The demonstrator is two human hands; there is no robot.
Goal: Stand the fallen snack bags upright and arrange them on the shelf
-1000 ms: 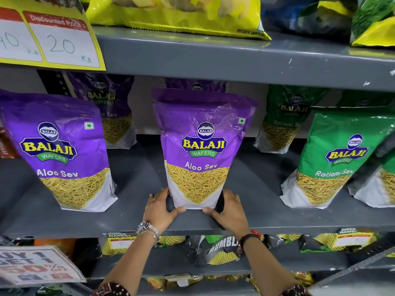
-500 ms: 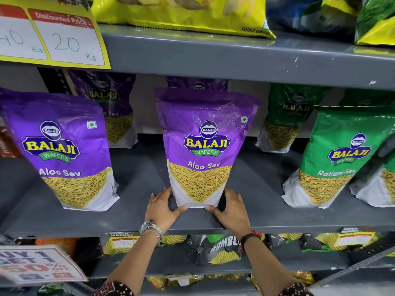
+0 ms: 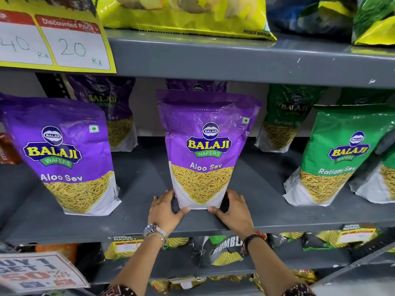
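Note:
A purple Aloo Sev bag [image 3: 206, 146] stands upright in the middle of the grey shelf [image 3: 141, 182]. My left hand [image 3: 163, 209] holds its lower left corner and my right hand [image 3: 234, 209] holds its lower right corner, thumbs at the front of its base. Another purple Aloo Sev bag [image 3: 64, 154] stands upright at the left front. Two more purple bags [image 3: 111, 112] stand behind, one mostly hidden by the held bag. Green Ratlami Sev bags [image 3: 337, 157] stand at the right.
The upper shelf [image 3: 235, 58] hangs low over the bag tops and carries yellow wafer bags [image 3: 183, 16]. A yellow price sign [image 3: 53, 41] hangs at top left. The lower shelf holds dark and yellow snack bags [image 3: 222, 251] and an offer card [image 3: 36, 272].
The middle purple bag and both hands stay almost still at its base; the view has shifted slightly.

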